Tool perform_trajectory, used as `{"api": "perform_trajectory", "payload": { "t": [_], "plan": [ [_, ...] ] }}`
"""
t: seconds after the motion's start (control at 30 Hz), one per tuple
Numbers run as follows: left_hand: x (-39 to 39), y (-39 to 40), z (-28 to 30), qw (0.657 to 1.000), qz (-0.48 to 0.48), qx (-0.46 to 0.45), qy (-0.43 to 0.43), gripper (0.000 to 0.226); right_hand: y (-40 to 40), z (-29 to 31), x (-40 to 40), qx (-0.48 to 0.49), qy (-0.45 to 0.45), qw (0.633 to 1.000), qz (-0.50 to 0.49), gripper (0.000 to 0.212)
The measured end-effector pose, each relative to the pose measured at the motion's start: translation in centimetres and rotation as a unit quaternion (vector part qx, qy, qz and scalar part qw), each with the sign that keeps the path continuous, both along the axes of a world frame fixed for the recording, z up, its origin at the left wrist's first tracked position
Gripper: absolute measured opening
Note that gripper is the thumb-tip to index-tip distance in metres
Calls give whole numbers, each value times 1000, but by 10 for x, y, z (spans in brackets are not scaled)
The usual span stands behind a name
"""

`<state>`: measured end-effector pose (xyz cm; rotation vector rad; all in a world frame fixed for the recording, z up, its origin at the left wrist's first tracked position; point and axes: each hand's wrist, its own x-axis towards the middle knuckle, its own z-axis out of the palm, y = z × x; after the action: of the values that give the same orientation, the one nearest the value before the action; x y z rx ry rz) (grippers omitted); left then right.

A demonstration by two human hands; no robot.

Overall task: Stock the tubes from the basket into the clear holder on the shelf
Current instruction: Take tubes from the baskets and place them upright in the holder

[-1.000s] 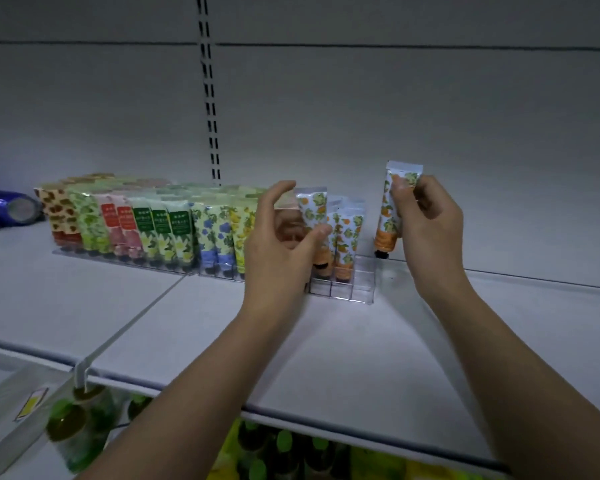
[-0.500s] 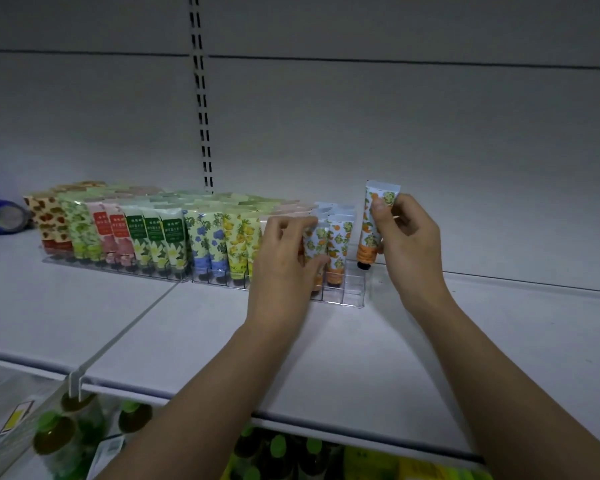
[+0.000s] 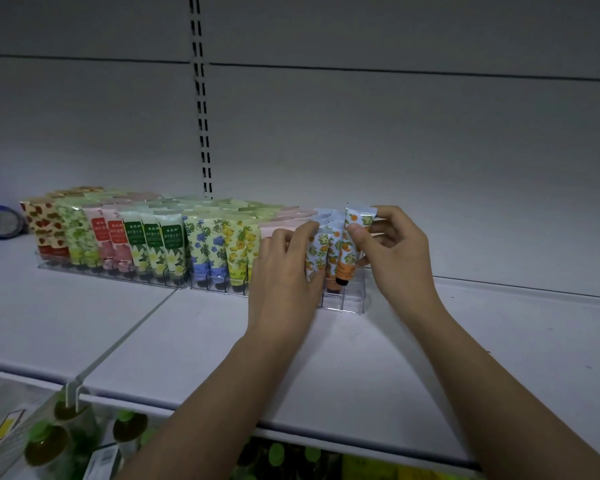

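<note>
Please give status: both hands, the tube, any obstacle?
Right hand pinches orange-print tube, cap down over clear holder. Left hand holds neighbouring tube aside. Nothing seen blocking the end slot.

The tube (image 3: 351,249) pinched at far right is pale blue with orange fruit and a black cap. Beside it stand yellow pineapple tubes (image 3: 240,252) and blue-flower tubes (image 3: 205,249); the shelf (image 3: 194,344) is white.
</note>
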<state>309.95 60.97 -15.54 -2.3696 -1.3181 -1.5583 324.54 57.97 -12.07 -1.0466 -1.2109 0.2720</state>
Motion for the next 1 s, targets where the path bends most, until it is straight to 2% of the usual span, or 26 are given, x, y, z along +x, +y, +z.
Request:
{"api": "perform_trajectory", "payload": {
  "t": [0.23, 0.43, 0.53, 0.67, 0.83, 1.0],
  "plan": [
    [0, 1, -1, 1000, -11, -14, -3, 68, 4, -8, 0, -113, -94, 989, 35, 17],
    [-1, 1, -3, 1000, -14, -23, -12, 71, -2, -7, 4, -119, -102, 986, 57, 18],
    [-2, -1, -1, 999, -8, -32, -19, 74, -4, -6, 3, -110, -81, 991, 9, 12],
    [-10, -13, 11, 999, 12, -33, 4, 64, -14, 5, -1, -85, -70, 991, -79, 11],
    [-50, -23, 35, 997, 34, -34, 54, 63, -35, 43, -24, -31, -163, 980, -112, 6],
    [-113, -42, 63, 983, 86, -95, 134, 53, -53, 75, -86, -92, -275, 956, -39, 16]
  ]
}}
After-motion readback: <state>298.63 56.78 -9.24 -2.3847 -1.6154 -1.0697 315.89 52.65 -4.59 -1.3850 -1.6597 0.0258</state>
